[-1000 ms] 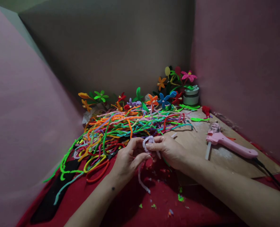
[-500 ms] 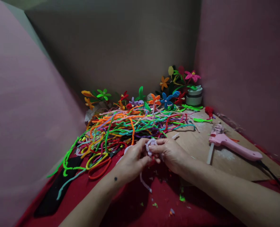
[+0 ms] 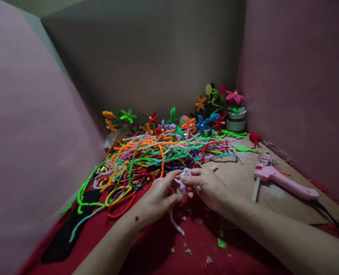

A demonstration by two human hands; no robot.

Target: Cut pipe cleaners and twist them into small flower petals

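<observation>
And here we are, both hands meeting mid-scene, right over the near edge of the pile. L hand [image 3: 158, 196]: fingers curled in, narrow grip, tips on the pale lilac stem [image 3: 186, 173]. R hand [image 3: 211, 189]: also narrow, thumb pressed on the same stem vs. the forefinger. So the stem's btwn the two sets of fingertips, bunched up small on top, w/ one loose end hanging down on the near side, over the red cloth [image 3: 149, 254]. Exact fold? Can't tell, fingers hide it.

Step in hand, I'd say: bending & pinching the fuzzy stem into a tight shape. Next move, imo, calls for a firm hold w/ one hand, fine fingertip work w/ the other, + an eye on that loose end.

Around 'em: big multicolored pile of stems [image 3: 154, 143] on the far side, scissors [image 3: 134, 195] w/ red & yellow handles just left of the L hand, partly under stems. Far right, pink glue gun [image 3: 286, 184] lying on the tan board [image 3: 238, 179], well apart from the fingers. Finished-looking blooms at the back, incl. a blue flower [image 3: 203, 123]; round pot [image 3: 236, 124] at far right. Green scraps [image 3: 221, 243] on the cloth, near side.
</observation>
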